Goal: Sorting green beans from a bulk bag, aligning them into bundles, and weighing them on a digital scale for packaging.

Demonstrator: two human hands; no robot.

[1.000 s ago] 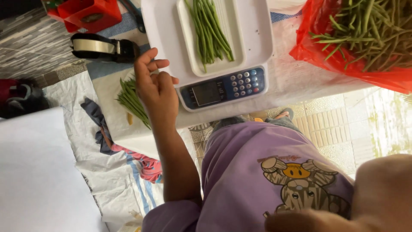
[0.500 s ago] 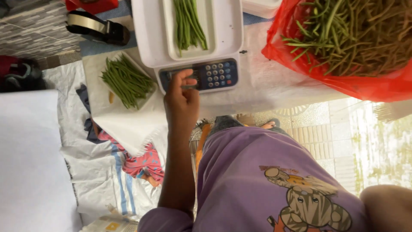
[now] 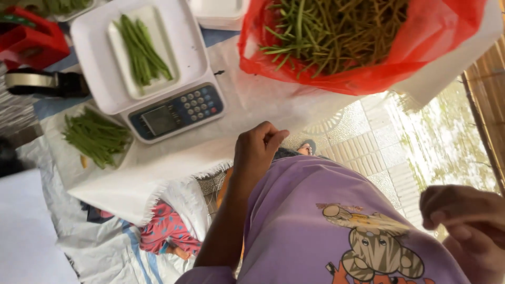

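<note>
The left hand [image 3: 258, 152] has its fingers curled loosely in, holding nothing that shows, hovering over the near edge of the white cloth [image 3: 158, 179] just right of the scale [image 3: 158, 79]. The right hand [image 3: 465, 226] sits at the near right corner, close to the camera and blurred, fingers bent inward; I cannot tell whether anything is pinched between them. Outward from the left hand, the scale's keypad faces it, and on the platform rests a white tray [image 3: 171, 55] with a small bundle of green beans [image 3: 142, 50] lying lengthwise. Left of the scale, 1 more heap of cut beans [image 3: 94, 137] lies on a white sheet. Far right, a red plastic bag [image 3: 368, 73] gapes open, full of loose long beans, its mouth sagging toward the tiled floor [image 3: 379, 142]. Further left sit a tape dispenser [image 3: 44, 83] and a red box [image 3: 31, 39]. As I judge it, the bag is the weak spot: a careless brush of the wrist could tip it and spill beans onto the floor, and a knock to the scale would shift the tray's load.
</note>
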